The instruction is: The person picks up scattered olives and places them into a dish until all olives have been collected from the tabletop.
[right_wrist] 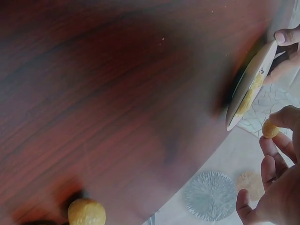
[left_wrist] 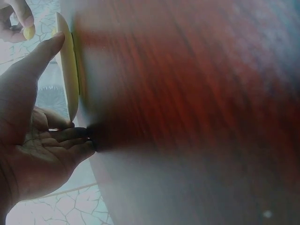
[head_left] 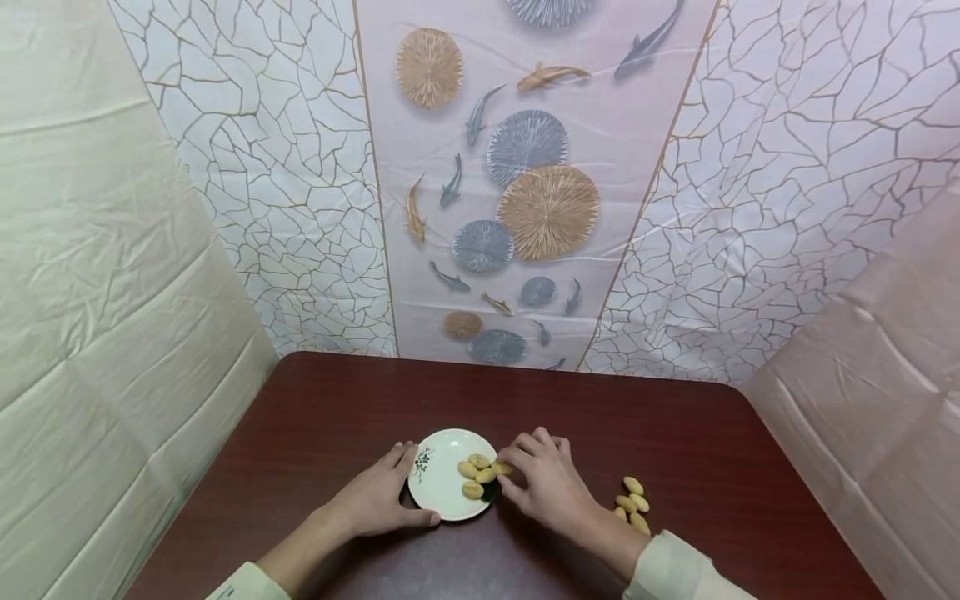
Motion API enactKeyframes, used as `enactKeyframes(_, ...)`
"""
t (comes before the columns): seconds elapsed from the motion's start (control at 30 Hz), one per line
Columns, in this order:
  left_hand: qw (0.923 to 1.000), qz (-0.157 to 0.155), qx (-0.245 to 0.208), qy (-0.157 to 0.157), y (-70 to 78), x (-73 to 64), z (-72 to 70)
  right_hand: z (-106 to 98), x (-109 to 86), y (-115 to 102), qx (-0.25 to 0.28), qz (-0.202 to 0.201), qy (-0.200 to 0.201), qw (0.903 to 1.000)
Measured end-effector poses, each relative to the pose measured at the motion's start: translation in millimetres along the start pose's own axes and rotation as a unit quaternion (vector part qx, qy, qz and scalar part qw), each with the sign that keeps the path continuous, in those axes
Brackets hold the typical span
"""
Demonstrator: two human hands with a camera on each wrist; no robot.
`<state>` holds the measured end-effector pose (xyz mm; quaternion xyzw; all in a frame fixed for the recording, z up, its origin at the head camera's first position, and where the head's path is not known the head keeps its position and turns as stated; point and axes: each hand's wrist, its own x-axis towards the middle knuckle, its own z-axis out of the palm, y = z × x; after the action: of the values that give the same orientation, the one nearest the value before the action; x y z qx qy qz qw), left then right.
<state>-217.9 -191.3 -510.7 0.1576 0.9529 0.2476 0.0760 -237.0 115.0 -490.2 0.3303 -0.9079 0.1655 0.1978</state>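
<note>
The left hand [head_left: 377,497] grips the rim of a white plate [head_left: 444,492] bearing yellow oval pieces [head_left: 472,490] on the desk [head_left: 352,408]. Beside its right edge, the right hand [head_left: 543,483] pinches one yellow piece [right_wrist: 270,129]; loose pieces [head_left: 639,502] lie farther right.

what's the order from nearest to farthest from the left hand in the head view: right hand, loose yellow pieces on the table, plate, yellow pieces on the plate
1. plate, touching the left hand
2. yellow pieces on the plate, toward its right side
3. right hand, just right of the plate
4. loose yellow pieces, farthest right
</note>
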Motion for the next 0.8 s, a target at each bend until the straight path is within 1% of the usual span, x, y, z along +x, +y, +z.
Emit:
enactKeyframes(0.1, 1.0, 0.001, 0.0, 0.002, -0.1, 0.1, 0.1, 3, 1.7, -4, 0.003, -0.001, -0.008, 1.0)
enactKeyframes(0.27, 1.0, 0.002, -0.004, 0.002, 0.5, -0.4, -0.7, 9, 5.4, -10, 0.007, -0.009, -0.009, 0.9999)
enactKeyframes(0.5, 1.0, -0.002, -0.004, -0.004, 0.2, 0.9, 0.4, 18, 9.9, -20, 0.013, -0.008, -0.013, 0.9998)
enactKeyframes(0.8, 1.0, 0.0, -0.002, -0.003, -1.2, 0.1, 0.2, 29, 14.1, -29, 0.017, -0.014, -0.04, 0.999)
